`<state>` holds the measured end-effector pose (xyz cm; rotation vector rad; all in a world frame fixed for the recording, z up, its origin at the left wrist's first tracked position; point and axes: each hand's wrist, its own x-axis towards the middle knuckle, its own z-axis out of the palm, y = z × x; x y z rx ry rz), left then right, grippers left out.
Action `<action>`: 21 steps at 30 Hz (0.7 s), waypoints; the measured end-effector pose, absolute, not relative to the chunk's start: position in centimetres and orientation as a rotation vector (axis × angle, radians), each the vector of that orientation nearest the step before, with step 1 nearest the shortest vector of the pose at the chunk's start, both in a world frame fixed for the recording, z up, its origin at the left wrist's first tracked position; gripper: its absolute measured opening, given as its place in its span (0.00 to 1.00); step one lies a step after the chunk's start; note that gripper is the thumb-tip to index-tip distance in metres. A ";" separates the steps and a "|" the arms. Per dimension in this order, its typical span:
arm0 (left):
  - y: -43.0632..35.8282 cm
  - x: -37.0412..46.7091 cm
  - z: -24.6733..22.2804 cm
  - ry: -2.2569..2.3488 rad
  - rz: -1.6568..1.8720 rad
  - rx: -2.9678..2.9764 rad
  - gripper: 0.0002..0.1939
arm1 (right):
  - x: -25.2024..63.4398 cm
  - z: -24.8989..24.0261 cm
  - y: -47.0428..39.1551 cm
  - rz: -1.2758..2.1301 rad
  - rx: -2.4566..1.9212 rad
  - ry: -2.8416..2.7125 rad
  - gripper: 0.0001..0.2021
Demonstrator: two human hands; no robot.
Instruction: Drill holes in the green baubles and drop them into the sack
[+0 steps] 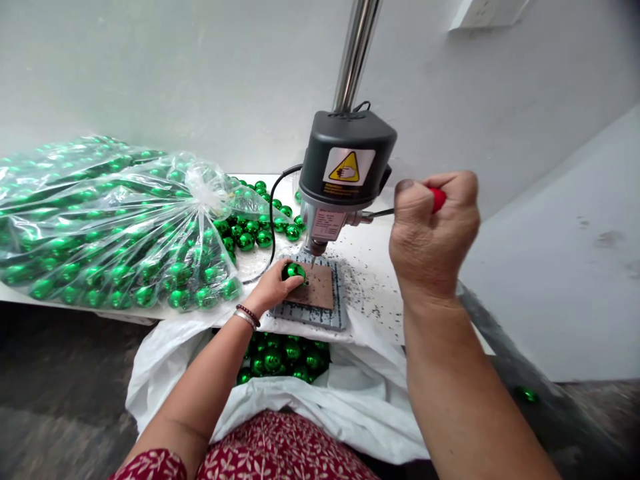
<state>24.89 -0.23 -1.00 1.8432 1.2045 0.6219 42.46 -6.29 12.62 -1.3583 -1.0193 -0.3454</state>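
Note:
My left hand [274,288] is closed round a shiny green ball [294,271], just over a brown board [319,287] that lies on the drill press's grey base plate [310,319]. Up and to the right, my right hand [433,230] is wrapped round the red-knobbed lever [439,199] at the side of the drill press [347,160]. Its thin bit [313,262] points down at the board, a little to the right of the ball and apart from it. Dark shavings are scattered over board and plate.
A tied clear plastic bag [193,200] full of green balls fills the left of the white table [373,267]. Loose green balls [255,233] lie beside it. Below the table edge, an open white sack [360,387] holds more balls. A black cable [271,227] loops left of the drill.

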 end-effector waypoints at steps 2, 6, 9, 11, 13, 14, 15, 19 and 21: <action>-0.1 25.1 -1.5 1.209 0.641 1.897 0.27 | 42.4 12.6 -6.3 -0.351 -1.343 -1.028 0.09; 0.2 25.4 -2.5 1.183 0.636 2.083 0.33 | 42.4 12.6 -6.5 -0.344 -1.335 -1.042 0.10; 0.0 25.3 -2.6 1.133 0.632 2.118 0.33 | 42.4 12.7 -6.5 -0.331 -1.340 -1.047 0.10; -0.1 25.1 -2.4 1.079 0.643 2.105 0.31 | 42.4 12.7 -6.6 -0.323 -1.335 -1.048 0.10; -0.3 25.0 -2.1 1.027 0.634 2.077 0.27 | 42.4 12.6 -6.6 -0.322 -1.327 -1.050 0.10; -0.3 24.9 -1.9 1.014 0.623 2.062 0.25 | 42.4 12.6 -6.6 -0.325 -1.325 -1.051 0.10; -0.4 25.0 -1.6 1.015 0.616 2.050 0.24 | 42.4 12.5 -6.6 -0.333 -1.322 -1.053 0.10; -0.5 25.3 -1.1 1.116 0.574 2.016 0.24 | 42.3 12.5 -6.6 -0.349 -1.321 -1.055 0.10; -0.5 25.6 -1.2 1.157 0.557 1.994 0.26 | 42.3 12.5 -6.6 -0.344 -1.317 -1.051 0.10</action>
